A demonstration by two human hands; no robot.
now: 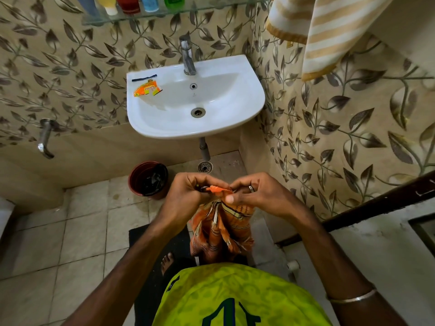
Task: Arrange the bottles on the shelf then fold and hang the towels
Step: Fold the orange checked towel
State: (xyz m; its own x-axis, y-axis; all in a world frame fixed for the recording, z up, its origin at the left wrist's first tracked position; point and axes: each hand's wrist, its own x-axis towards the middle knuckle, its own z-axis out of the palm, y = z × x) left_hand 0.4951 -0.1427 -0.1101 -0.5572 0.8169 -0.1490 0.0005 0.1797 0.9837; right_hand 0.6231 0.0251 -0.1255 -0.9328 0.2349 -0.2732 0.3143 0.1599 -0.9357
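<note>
Together, both hands' (188, 192) (255, 196) grip round bunched, fringed orange towel (221, 228).

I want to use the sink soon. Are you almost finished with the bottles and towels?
Partly. The bottles already stand in a row on the glass shelf, and a striped towel hangs at the upper right. Right now the left hand and right hand both pinch the top edge of the orange towel, which hangs bunched below them. It is not yet folded or hung.
</note>
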